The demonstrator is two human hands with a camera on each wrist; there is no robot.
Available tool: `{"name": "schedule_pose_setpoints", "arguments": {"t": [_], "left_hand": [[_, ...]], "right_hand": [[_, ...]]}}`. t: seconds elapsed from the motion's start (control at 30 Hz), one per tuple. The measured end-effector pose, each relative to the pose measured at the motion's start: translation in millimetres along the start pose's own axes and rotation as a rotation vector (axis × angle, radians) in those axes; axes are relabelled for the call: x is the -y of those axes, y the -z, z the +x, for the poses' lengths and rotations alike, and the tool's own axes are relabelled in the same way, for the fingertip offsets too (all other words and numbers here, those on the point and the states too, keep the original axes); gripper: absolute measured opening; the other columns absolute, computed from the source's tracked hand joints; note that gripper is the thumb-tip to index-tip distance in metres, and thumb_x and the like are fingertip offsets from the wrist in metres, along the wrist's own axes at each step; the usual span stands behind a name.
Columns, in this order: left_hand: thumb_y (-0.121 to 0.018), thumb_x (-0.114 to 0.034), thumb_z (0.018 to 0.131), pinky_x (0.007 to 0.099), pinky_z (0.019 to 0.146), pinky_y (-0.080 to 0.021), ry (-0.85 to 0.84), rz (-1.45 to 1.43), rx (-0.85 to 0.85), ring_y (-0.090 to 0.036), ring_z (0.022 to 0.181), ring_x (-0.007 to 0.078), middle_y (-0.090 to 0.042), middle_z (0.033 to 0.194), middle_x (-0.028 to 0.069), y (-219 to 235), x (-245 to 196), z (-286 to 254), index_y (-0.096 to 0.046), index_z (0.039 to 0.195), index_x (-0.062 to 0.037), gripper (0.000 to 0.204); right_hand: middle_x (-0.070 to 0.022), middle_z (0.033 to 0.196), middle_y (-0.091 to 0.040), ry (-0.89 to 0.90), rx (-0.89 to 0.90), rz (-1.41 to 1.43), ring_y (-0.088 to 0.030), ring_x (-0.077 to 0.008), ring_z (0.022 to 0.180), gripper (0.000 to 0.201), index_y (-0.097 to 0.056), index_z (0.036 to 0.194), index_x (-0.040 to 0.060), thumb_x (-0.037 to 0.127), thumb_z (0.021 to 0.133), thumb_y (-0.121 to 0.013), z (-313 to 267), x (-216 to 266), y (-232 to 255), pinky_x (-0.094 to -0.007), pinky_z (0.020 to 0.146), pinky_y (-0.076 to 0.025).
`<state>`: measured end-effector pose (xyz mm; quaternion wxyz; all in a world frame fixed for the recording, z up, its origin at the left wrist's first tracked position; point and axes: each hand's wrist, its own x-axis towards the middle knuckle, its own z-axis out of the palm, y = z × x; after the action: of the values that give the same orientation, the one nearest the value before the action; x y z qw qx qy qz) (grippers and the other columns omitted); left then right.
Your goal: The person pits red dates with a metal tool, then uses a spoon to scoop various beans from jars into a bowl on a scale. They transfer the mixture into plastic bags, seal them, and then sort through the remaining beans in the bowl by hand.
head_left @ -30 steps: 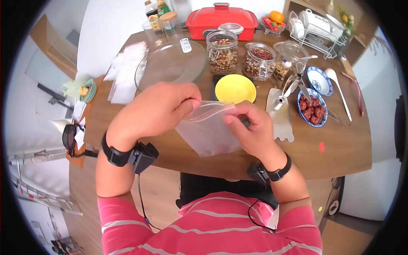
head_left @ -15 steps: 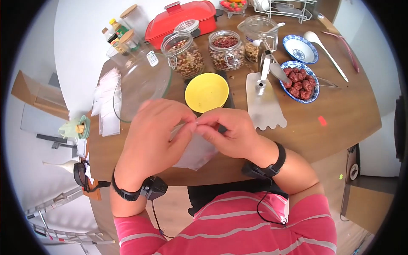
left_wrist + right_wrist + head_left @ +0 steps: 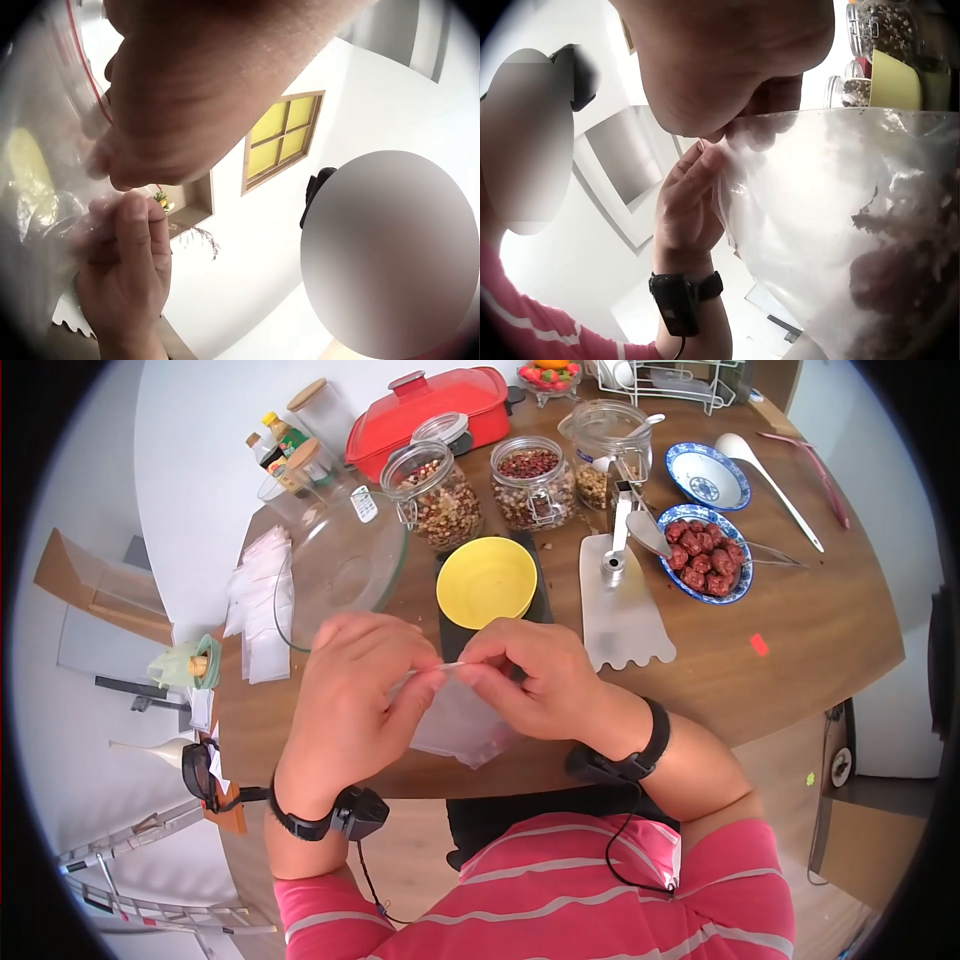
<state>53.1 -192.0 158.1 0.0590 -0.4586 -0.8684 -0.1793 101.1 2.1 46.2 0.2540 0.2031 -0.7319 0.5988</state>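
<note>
A clear zip bag [image 3: 462, 732] hangs over the table's front edge between both hands in the head view. My left hand [image 3: 355, 695] pinches its top edge between thumb and fingers. Close beside it, my right hand [image 3: 535, 675] pinches the same edge, with a short strip of it stretched between the thumbs. A red line runs along the bag's mouth [image 3: 88, 64] in the left wrist view. Dark reddish-brown lumps [image 3: 892, 277] show in or through the bag in the right wrist view. A yellow bowl [image 3: 487, 583] stands just beyond the hands on a dark base.
Jars of mixed beans [image 3: 432, 500] and a red lidded cooker [image 3: 430, 420] stand behind. To the right are a metal scraper-like plate [image 3: 622, 620], a bowl of red dates [image 3: 705, 560] and a white spoon [image 3: 770, 490]. Flat bags [image 3: 262, 605] and a glass dish [image 3: 340, 575] lie left.
The hands have come together along the bag's top edge, which gaped between them a second ago. They met at half a second ago and now stand slightly apart. The head view has shifted.
</note>
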Motion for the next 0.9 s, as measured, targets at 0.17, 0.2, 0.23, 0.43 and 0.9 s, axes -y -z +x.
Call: {"name": "schedule_pose_setpoints", "arguments": {"t": [0.17, 0.2, 0.23, 0.43, 0.9], "left_hand": [[-0.08, -0.01, 0.079, 0.0415, 0.092, -0.045, -0.135, 0.065, -0.095, -0.068, 0.1, 0.0268, -0.071, 0.09, 0.0022, -9, 1, -1, -0.07, 0.089, -0.0091, 0.014], [-0.08, -0.01, 0.079, 0.0415, 0.092, -0.045, -0.132, 0.067, -0.098, -0.068, 0.1, 0.0268, -0.071, 0.09, 0.0022, -10, 1, -2, -0.07, 0.089, -0.0091, 0.014], [-0.081, -0.009, 0.079, 0.0418, 0.094, -0.045, -0.095, 0.046, -0.084, -0.067, 0.103, 0.0283, -0.071, 0.093, 0.005, -10, 0, -4, -0.07, 0.09, -0.0082, 0.015], [-0.08, -0.008, 0.081, 0.0422, 0.096, -0.044, 0.074, -0.049, -0.101, -0.065, 0.107, 0.0304, -0.07, 0.097, 0.0082, -10, 6, -18, -0.069, 0.09, -0.0074, 0.014], [-0.08, -0.011, 0.083, 0.0438, 0.099, -0.044, 0.052, -0.081, -0.075, -0.065, 0.107, 0.0303, -0.07, 0.096, 0.0051, -10, 16, -35, -0.069, 0.093, -0.0092, 0.015]], "right_hand": [[-0.0081, 0.085, -0.068, 0.152, -0.019, -0.033, -0.068, -0.0277, 0.073, 0.009, -0.068, 0.097, 0.0073, 0.008, 0.091, -0.074, 4, 0, -2, -0.0359, 0.062, -0.052], [-0.0082, 0.086, -0.068, 0.173, -0.041, -0.056, -0.068, -0.028, 0.073, 0.009, -0.067, 0.097, 0.0071, 0.007, 0.091, -0.073, 4, -1, -2, -0.0356, 0.062, -0.052], [-0.0082, 0.086, -0.068, 0.175, -0.039, -0.054, -0.068, -0.028, 0.073, 0.009, -0.067, 0.097, 0.0071, 0.007, 0.091, -0.073, 4, -2, -1, -0.0356, 0.062, -0.052], [-0.0099, 0.086, -0.068, 0.178, -0.048, -0.057, -0.068, -0.0299, 0.075, 0.011, -0.065, 0.098, 0.0055, 0.007, 0.091, -0.073, 3, -7, -1, -0.0363, 0.063, -0.053], [-0.0125, 0.093, -0.074, 0.163, 0.021, -0.012, -0.072, -0.0275, 0.084, 0.009, -0.071, 0.097, 0.0018, 0.003, 0.089, -0.075, 9, 0, 5, -0.035, 0.072, -0.057]]}}
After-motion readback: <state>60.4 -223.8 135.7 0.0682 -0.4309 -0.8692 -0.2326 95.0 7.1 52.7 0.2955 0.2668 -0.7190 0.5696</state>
